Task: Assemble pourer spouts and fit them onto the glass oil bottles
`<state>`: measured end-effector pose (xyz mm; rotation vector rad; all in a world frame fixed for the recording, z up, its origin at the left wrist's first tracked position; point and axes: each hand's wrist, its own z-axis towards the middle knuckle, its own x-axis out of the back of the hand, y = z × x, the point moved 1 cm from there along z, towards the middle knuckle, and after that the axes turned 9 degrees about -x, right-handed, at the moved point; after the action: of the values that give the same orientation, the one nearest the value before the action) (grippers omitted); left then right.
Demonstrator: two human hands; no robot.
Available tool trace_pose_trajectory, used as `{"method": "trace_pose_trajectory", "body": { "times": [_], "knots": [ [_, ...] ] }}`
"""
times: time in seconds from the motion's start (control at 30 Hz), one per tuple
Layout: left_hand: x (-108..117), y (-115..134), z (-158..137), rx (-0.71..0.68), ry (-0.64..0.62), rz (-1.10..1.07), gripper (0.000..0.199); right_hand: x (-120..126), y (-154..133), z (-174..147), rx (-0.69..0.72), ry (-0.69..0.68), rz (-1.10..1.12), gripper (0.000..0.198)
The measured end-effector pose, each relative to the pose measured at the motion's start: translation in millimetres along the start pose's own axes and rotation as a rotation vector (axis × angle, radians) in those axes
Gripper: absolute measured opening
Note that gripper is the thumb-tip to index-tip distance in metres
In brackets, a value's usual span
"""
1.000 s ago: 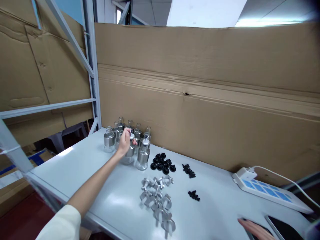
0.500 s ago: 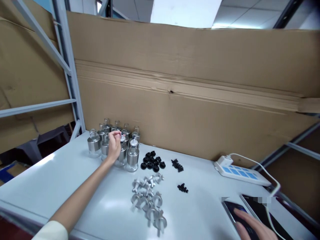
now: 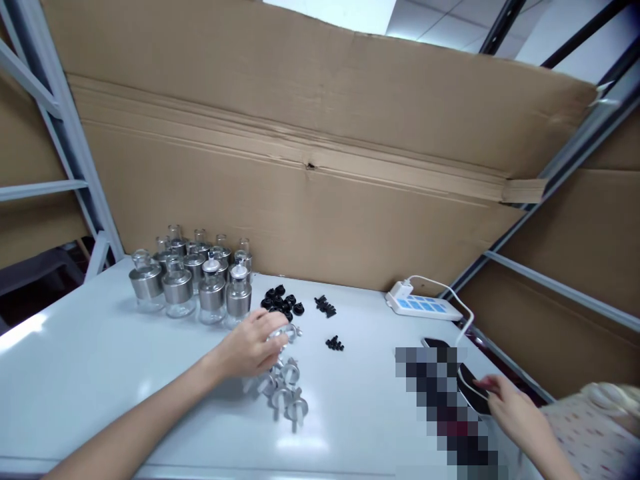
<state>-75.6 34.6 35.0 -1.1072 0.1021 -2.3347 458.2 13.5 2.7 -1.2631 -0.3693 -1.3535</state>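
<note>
My left hand (image 3: 263, 341) reaches over a pile of silver metal pieces (image 3: 290, 405), each with a round disc and a stem. Its thumb and forefinger are apart beside one of the rear pieces. To the left stand several glass bottles (image 3: 149, 283) with metal bands. Two front bottles, including one bottle (image 3: 239, 293), have white-topped fittings in their necks. Black round caps (image 3: 280, 300) lie just beyond the hand. On the right, my right hand (image 3: 505, 397) has its fingers closed above a phone (image 3: 467, 399), by a white cable (image 3: 467, 328); what they grip is unclear.
Two small groups of black parts, narrow pieces (image 3: 325, 306) and tiny pieces (image 3: 335, 343), lie mid-table. A power strip (image 3: 425, 305) with a charger sits by the cardboard wall (image 3: 300, 220). A pixelated patch hides part of the table at right.
My left hand has moved from the bottles rightward and nearer to the silver pieces. My right hand has shifted from the nearer phone to the cabled phone. The view has turned right.
</note>
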Motion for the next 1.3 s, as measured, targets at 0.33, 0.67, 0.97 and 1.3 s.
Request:
{"method": "trace_pose_trajectory", "body": {
  "times": [0.33, 0.67, 0.97, 1.3],
  "knots": [
    [-8, 18, 5, 0.228, -0.446, -0.383, 0.018, 12, 2, 23, -0.221, -0.182, 0.019, 0.036],
    [-13, 22, 5, 0.179, -0.378, -0.468, 0.022, -14, 3, 44, -0.240, -0.205, 0.158, 0.050],
    [-17, 21, 3, 0.158, -0.319, -0.481, 0.024, -4, -6, 37, -0.280, -0.165, 0.194, 0.041],
    [-12, 24, 11, 0.279, -0.322, -0.463, 0.017, 4, -126, -37, 0.038, -0.162, 0.323, 0.039]
  ]
}}
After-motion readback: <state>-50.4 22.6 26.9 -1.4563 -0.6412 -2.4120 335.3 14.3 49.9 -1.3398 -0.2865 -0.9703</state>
